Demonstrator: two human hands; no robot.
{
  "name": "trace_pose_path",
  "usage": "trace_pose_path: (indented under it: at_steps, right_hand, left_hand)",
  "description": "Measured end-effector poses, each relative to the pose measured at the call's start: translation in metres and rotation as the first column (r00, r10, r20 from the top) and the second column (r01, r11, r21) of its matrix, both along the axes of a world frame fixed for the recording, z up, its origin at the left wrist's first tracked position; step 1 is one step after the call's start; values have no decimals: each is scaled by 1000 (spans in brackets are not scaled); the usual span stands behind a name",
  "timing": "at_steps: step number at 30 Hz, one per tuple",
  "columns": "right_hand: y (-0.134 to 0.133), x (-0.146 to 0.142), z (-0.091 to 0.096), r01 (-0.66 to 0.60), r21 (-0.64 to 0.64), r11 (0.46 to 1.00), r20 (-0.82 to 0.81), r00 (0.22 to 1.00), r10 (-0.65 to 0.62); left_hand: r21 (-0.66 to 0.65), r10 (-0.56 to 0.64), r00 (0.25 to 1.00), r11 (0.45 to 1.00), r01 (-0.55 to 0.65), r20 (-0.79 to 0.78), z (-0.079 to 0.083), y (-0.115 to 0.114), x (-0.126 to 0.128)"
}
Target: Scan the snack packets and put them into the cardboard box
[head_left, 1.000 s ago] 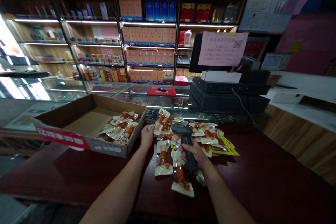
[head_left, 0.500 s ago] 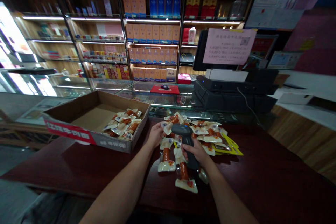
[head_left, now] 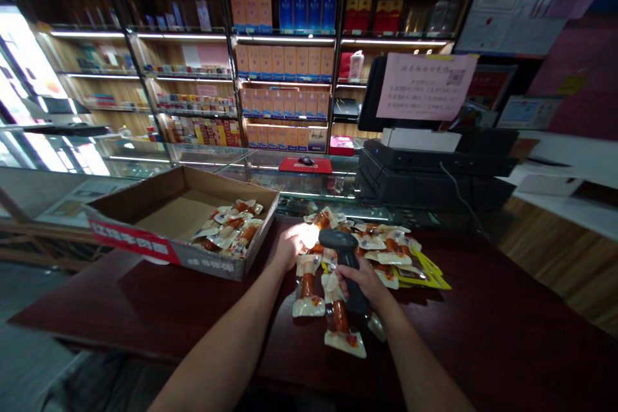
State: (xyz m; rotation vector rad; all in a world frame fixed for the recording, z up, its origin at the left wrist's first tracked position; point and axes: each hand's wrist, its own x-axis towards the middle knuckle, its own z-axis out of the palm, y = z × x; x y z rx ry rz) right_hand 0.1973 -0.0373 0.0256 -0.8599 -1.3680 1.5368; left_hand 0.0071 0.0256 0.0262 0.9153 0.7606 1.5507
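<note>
My right hand (head_left: 363, 281) is closed round the grip of a dark handheld barcode scanner (head_left: 344, 250), whose head points left. My left hand (head_left: 288, 246) pinches a small snack packet (head_left: 309, 235) in front of the scanner head; a bright light falls on the packet and my fingers. Both hands hover over a heap of white and orange snack packets (head_left: 381, 248) spread on the dark red counter (head_left: 483, 322). Left of my left hand stands an open cardboard box (head_left: 164, 251) with several of the same packets (head_left: 229, 228) piled in its right end.
Yellow packaging (head_left: 427, 273) lies under the heap's right edge. Behind the heap are a glass display case (head_left: 290, 177) and a black till with a monitor and paper notice (head_left: 425, 87). Shelves of boxed goods (head_left: 282, 64) fill the back wall.
My left hand lowered the raised packet to the scanner head, and the scanner's light now shines on it. The right hand and scanner stayed over the heap.
</note>
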Motion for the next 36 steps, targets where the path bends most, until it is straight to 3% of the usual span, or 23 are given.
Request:
trace_pose_path:
  at_steps: [4,9,14,17,20,23,25,28,30,32,34,36]
  right_hand:
    - [0,1,-2,8,8,1000,5,1000,-8]
    - [-1,-5,7,13,-12,1000,2,1000,-13]
    - [9,-35,35,-98,43,994,28,995,97]
    - [18,-60,54,-152,59,987,22,988,151]
    - [22,-85,67,-181,65,981,26,983,180]
    - [22,-104,73,-221,78,972,30,975,220]
    - [20,-112,74,-231,87,969,29,973,229]
    - [18,-117,74,-240,88,967,31,971,238]
    - [17,-115,73,-240,82,967,28,971,239]
    - [17,-107,71,-225,74,971,27,974,224]
    - [17,-94,68,-184,73,980,28,983,182]
    - [18,-77,62,-134,78,988,48,990,131]
  left_hand:
    - [15,-31,999,999,31,-8,0,0,0]
    - [16,34,994,999,-36,105,4,5,-6]
    - [105,150,980,981,-165,134,28,12,-26]
    - [113,297,942,942,-316,154,46,15,-50]
    - [107,537,839,833,-543,84,60,15,-84]
    - [152,768,632,640,-753,-103,67,8,-118]
    - [218,838,493,540,-813,-234,68,1,-135]
    - [320,860,385,488,-812,-335,69,-11,-142]
    - [368,862,385,492,-789,-328,68,-16,-134]
    - [407,846,445,532,-742,-294,67,-20,-117]
    - [430,774,568,630,-646,-280,61,-21,-95]
    - [411,647,662,758,-507,-377,51,-22,-74]
